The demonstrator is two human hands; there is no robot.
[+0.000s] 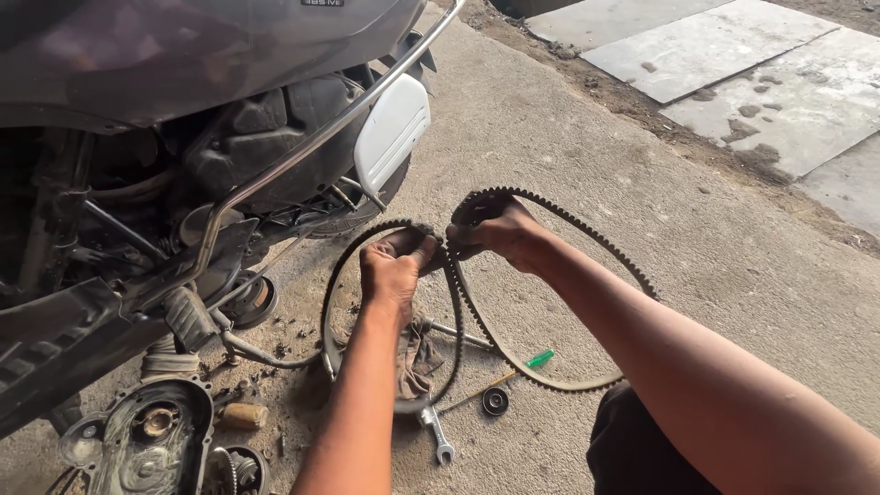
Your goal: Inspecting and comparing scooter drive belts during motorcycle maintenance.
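Observation:
My left hand (pixel 392 268) grips the top of a dark toothed drive belt (pixel 335 275) that hangs as a loop to the left. My right hand (pixel 495 229) grips a second, larger toothed belt (pixel 600 243) whose loop spreads out to the right and down toward my knee. Both hands hold the two belts side by side, almost touching, above the concrete floor. A scooter (pixel 165 137) with its side open stands at the left, close to my left hand.
On the floor below the hands lie a dirty rag (pixel 417 357), a spanner (pixel 438 438), a screwdriver with a green handle (pixel 536 359) and a small round bearing (pixel 495 401). A removed engine cover (pixel 151 440) lies at the bottom left. Concrete slabs (pixel 733 64) lie far right.

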